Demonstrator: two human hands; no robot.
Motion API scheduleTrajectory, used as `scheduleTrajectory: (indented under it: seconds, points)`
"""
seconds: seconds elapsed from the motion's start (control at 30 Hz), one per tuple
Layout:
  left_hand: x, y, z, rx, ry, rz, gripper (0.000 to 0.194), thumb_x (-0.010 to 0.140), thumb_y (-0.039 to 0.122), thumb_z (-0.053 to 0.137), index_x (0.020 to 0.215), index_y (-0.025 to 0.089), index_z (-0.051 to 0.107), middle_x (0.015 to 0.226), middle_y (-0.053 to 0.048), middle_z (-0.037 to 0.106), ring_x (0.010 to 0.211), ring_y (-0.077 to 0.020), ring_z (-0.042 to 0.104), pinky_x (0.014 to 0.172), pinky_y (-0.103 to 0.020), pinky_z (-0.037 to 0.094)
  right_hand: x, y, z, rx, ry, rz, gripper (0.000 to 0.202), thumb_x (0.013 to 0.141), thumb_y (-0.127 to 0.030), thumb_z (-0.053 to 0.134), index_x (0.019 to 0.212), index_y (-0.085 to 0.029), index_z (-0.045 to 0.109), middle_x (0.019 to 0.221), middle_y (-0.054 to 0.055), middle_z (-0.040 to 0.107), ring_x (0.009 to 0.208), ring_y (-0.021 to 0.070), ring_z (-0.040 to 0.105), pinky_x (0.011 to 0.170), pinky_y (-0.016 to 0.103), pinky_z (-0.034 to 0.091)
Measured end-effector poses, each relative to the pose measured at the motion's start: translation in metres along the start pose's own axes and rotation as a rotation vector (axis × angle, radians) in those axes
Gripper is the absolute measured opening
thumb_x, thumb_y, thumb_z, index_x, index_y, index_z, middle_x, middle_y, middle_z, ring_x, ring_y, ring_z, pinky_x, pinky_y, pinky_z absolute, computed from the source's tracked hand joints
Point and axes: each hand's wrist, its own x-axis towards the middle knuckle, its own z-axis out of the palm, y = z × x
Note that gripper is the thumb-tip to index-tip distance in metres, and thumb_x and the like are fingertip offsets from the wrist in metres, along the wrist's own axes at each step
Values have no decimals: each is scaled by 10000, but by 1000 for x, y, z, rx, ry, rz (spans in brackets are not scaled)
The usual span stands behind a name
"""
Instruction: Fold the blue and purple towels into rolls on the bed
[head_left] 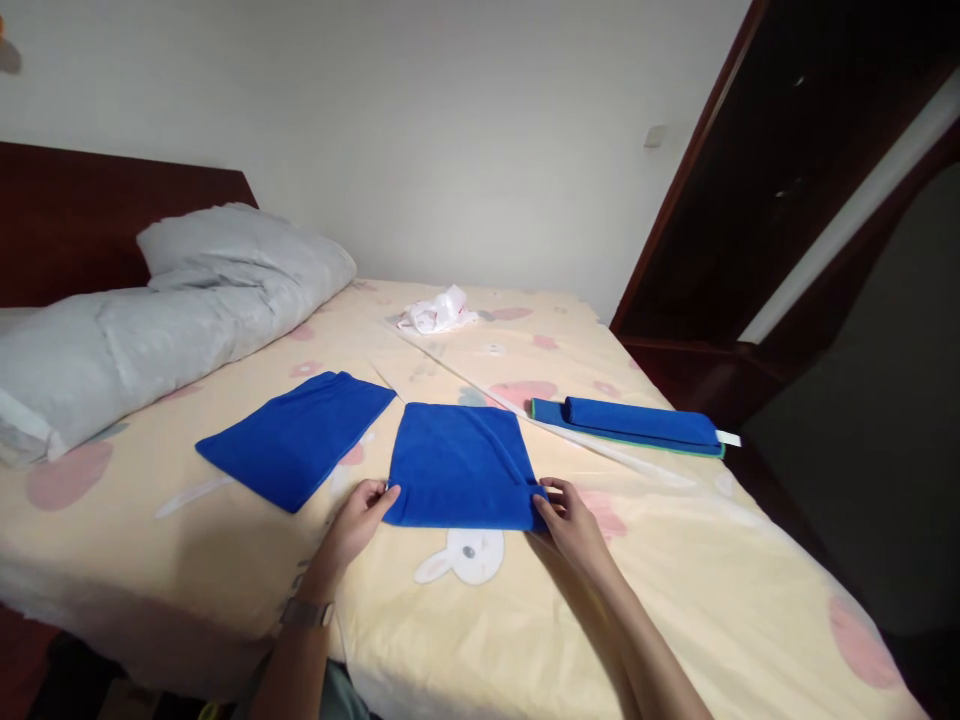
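A blue cloth [461, 455] lies on the bed in front of me, its near edge turned over into a flat fold. My left hand [364, 510] pinches the near left corner of that fold between thumb and fingers. At the near right corner, my right hand [566, 515] grips the same fold. To the left, a second blue cloth [300, 440] is spread flat at an angle. On the right rests a folded blue cloth [637, 422] with a green edge and a white tag.
The bed [720, 590] has a cream sheet with rabbit and fruit prints. A rumpled grey quilt [202, 300] lies along the left by the dark headboard [112, 200]. A crumpled white plastic bag [439, 312] sits toward the wall. A dark wooden cabinet [735, 230] stands at the right.
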Motion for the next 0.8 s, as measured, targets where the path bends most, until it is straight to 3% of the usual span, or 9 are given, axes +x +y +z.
scheduleTrajectory:
  seconds: [0.1, 0.2, 0.37, 0.57, 0.8]
  points:
    - [2, 4, 3, -64, 66, 3, 455, 651, 619, 709, 704, 202, 535, 728, 14, 595, 723, -165, 588, 691, -278, 470, 3, 5, -1, 1, -9, -13, 499, 796, -563, 597, 1160, -234, 505, 1097, 108, 674, 928, 263, 699, 661, 346, 617]
    - [1, 9, 0, -84, 125, -103, 443, 624, 586, 744, 754, 191, 591, 798, -20, 666, 773, -195, 635, 683, -287, 487, 5, 7, -1, 4, -10, -21, 479, 808, -555, 603, 1155, -236, 518, 1092, 104, 676, 926, 265, 698, 663, 350, 617]
    - [-9, 25, -4, -224, 69, -183, 411, 682, 505, 753, 891, 165, 658, 912, -53, 714, 927, -224, 660, 794, -290, 502, 3, 1, 0, 48, 9, 5, 442, 844, -551, 564, 1141, -224, 554, 1100, 114, 688, 966, 273, 692, 692, 352, 615]
    - [-13, 35, 1, -225, 17, -178, 403, 690, 571, 723, 771, 188, 628, 771, -6, 678, 775, -188, 655, 693, -277, 511, 3, -2, -2, -19, 33, -88, 402, 866, -505, 542, 1096, -188, 633, 1094, 121, 712, 1015, 282, 680, 815, 366, 587]
    - [-4, 19, -2, -264, -1, -145, 333, 691, 505, 712, 706, 189, 606, 696, 0, 620, 678, -162, 591, 630, -273, 473, 4, -4, -2, 77, 34, -85, 413, 804, -500, 613, 1048, -169, 653, 1005, 125, 727, 953, 296, 695, 726, 361, 597]
